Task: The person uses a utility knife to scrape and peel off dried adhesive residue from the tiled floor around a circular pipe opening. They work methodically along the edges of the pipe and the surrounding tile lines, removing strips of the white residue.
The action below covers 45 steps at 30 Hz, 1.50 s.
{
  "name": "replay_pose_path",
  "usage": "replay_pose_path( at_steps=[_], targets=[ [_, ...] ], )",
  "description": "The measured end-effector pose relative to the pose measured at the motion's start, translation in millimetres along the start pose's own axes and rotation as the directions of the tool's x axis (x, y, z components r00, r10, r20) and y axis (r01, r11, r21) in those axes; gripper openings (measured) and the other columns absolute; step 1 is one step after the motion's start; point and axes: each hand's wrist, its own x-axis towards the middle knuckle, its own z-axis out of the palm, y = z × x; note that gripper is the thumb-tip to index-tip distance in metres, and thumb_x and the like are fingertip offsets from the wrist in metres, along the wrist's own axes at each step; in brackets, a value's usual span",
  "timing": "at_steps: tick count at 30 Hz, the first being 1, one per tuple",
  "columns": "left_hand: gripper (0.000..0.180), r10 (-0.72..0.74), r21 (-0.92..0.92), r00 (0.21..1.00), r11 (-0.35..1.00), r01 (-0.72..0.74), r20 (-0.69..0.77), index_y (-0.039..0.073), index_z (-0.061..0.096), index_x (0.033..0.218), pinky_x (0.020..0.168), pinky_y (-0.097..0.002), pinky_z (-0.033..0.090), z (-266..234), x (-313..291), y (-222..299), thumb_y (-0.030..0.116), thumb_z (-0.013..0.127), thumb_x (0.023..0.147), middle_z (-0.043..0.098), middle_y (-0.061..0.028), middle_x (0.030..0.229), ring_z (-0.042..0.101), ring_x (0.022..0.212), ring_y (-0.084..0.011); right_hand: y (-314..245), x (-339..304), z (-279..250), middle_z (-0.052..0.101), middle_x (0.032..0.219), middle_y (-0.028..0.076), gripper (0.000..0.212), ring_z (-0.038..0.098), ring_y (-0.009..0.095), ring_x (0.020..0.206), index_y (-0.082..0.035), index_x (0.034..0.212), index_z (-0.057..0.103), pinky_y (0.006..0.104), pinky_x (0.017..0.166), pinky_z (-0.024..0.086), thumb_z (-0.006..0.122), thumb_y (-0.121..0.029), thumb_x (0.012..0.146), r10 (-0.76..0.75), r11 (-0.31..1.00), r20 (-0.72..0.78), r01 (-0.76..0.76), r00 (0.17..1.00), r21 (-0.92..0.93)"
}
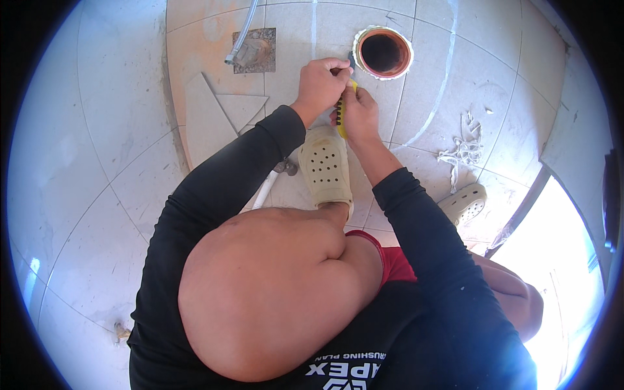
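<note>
The right hand (361, 117) is gripping a slim hand tool with a yellow body and a black ridged edge (341, 117), its fingers closing around the length, probably so that the ridges are resisting slip. The left hand (318, 84) is bringing its fingertips together at the tool's far end, apparently to be steadying it; whether they are pinching the tool itself or the small dark piece (351, 60) just beyond them, one cannot tell. Just beyond and to the right of the fingers, a round reddish-orange pipe mouth ringed with ragged white material (385, 74) is opening in the pale tiled floor. Beneath the wrists, a beige perforated clog (323, 169) is standing flat, seemingly giving the crouching person a stable base. Left of the fingers, flat angular grey tile pieces (208, 123) are lying partly overlapped; beyond these, a braided silver hose (246, 29) is hanging over a rough square recess (263, 58). Well to the right, tangled white strips (463, 151) are lying loose.
</note>
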Motion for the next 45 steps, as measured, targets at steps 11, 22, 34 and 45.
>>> replay_pose_path(
  at_steps=[11, 22, 34, 45],
  targets=[
    [0.026, -0.009, -0.014, 1.0, 1.0, 0.01, 0.009, 0.004, 0.077, 0.106, 0.068, -0.0299, 0.055, 5.2, -4.7, -0.7, 0.022, 0.074, 0.088, 0.076, -0.0123, 0.084, 0.07, 0.07, -0.0158, 1.9, -1.8, -9.2, 0.063, 0.079, 0.01, 0.039, 0.061, 0.016, 0.053, 0.004, 0.095, 0.06, 0.0304, 0.044, 0.048, 0.055, -0.034, 0.105, -0.002, 1.0, -0.001, 0.002, 1.0, -0.005],
    [0.023, -0.002, -0.059, 1.0, 0.998, 0.001, -0.027, 0.001, 0.076, 0.102, 0.067, -0.0308, 0.055, 12.6, -11.7, -2.8, 0.019, 0.072, 0.088, 0.075, -0.0144, 0.082, 0.071, 0.07, -0.0185, 4.4, -3.3, -17.1, 0.063, 0.077, 0.01, 0.038, 0.06, 0.015, 0.051, 0.004, 0.093, 0.061, 0.03, 0.043, 0.047, 0.058, -0.033, 0.103, 0.004, 1.0, -0.005, -0.005, 1.0, -0.031],
    [0.02, -0.071, -0.124, 0.997, 0.99, 0.065, -0.042, -0.002, 0.076, 0.098, 0.067, -0.0334, 0.056, 19.6, -23.7, 1.4, 0.014, 0.07, 0.087, 0.074, -0.0182, 0.081, 0.073, 0.07, -0.0257, 4.6, -9.0, -29.0, 0.063, 0.076, 0.008, 0.037, 0.06, 0.015, 0.053, 0.003, 0.095, 0.061, 0.029, 0.045, 0.048, 0.057, -0.033, 0.104, 0.022, 0.996, 0.024, -0.02, 0.999, -0.093],
    [0.021, -0.112, -0.217, 0.993, 0.969, 0.115, 0.026, 0.001, 0.077, 0.102, 0.068, -0.0318, 0.055, 20.0, -33.0, -1.6, 0.016, 0.071, 0.088, 0.075, -0.0153, 0.083, 0.072, 0.071, -0.0222, 1.5, -12.0, -49.9, 0.063, 0.077, 0.007, 0.038, 0.06, 0.014, 0.053, 0.001, 0.099, 0.061, 0.0283, 0.047, 0.048, 0.056, -0.037, 0.104, 0.03, 0.961, 0.08, -0.007, 0.996, -0.278]
  ],
)
